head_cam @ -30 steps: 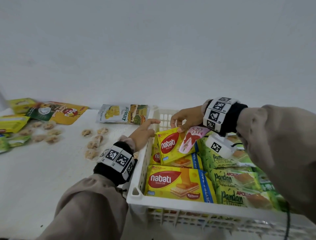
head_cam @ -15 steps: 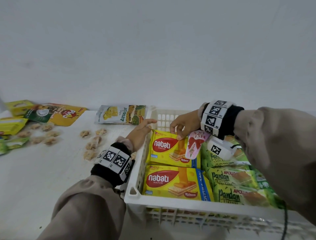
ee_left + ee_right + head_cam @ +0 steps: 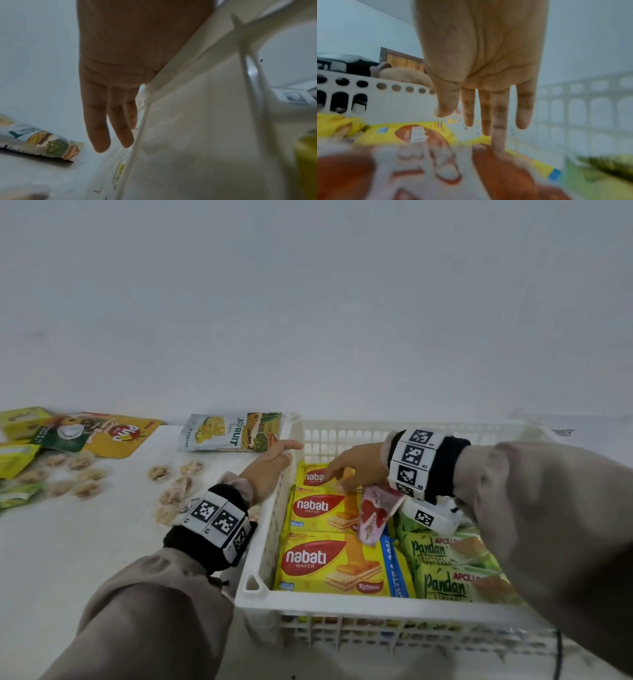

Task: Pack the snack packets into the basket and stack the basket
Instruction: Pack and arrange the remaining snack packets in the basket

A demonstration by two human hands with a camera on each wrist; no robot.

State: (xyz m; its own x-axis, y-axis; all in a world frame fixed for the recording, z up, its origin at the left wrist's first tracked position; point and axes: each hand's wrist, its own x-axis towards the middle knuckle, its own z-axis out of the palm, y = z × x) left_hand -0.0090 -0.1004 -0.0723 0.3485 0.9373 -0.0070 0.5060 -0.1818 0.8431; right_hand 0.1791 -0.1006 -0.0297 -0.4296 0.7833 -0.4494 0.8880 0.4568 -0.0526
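Note:
A white plastic basket (image 3: 376, 604) (image 3: 188, 121) (image 3: 393, 97) holds three yellow nabati wafer packets in a column: near (image 3: 329, 563), middle (image 3: 318, 508) (image 3: 419, 134) and far (image 3: 313, 475). Green Pandan packets (image 3: 442, 549) (image 3: 599, 175) fill its right side. My right hand (image 3: 352, 467) (image 3: 484, 108) hovers over the far wafer packet with straight fingers, one fingertip touching a packet. A pink and red tag (image 3: 373, 515) dangles from that wrist. My left hand (image 3: 270, 463) (image 3: 116, 121) rests on the basket's left rim, fingers straight down the outer wall.
On the white table left of the basket lie a jackfruit chips pouch (image 3: 233, 433) (image 3: 48, 144), a yellow pouch (image 3: 113, 436), several small clear-wrapped snacks (image 3: 171, 487) and yellow-green packets (image 3: 17, 453) at the far left. A plain wall stands close behind.
The middle wafer packet, tilted up in my right hand a second ago, now lies flat. My right hand has let go and stretched its fingers toward the far packet. The left hand stayed on the rim.

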